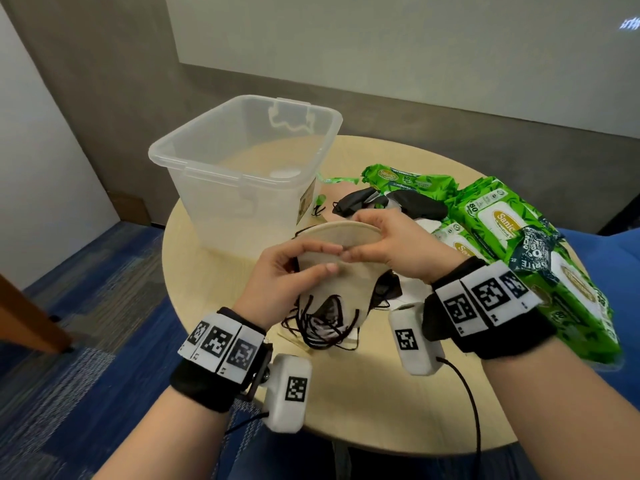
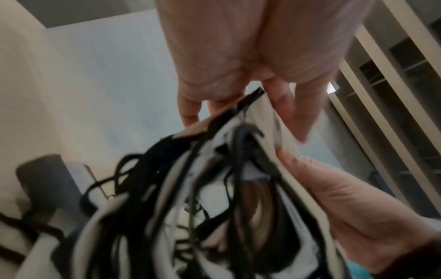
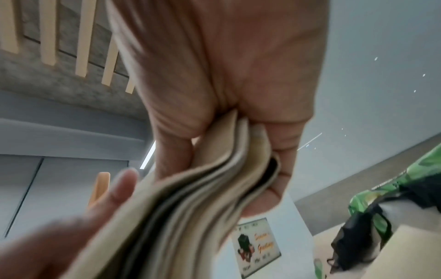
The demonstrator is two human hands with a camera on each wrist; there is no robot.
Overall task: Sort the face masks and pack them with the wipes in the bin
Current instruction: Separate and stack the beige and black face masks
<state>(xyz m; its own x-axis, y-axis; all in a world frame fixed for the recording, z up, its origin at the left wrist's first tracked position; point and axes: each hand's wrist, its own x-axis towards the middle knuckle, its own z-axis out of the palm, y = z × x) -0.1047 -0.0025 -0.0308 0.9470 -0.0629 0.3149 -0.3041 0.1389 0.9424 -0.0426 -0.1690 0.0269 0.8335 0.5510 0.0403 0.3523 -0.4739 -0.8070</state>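
Both hands (image 1: 343, 252) around beige masks (image 1: 337, 233)

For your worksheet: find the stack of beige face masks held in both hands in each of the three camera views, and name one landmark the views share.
Head: the stack of beige masks sits centre frame.
Left wrist: centre to bottom, edge-on, black loops dangling.
Right wrist: lower centre, layered edges showing.
Shared landmark: the clear bin, at left edge, and labelled.

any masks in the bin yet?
No: the clear bin shows only its bare floor, while both hands hold the beige mask stack outside it.
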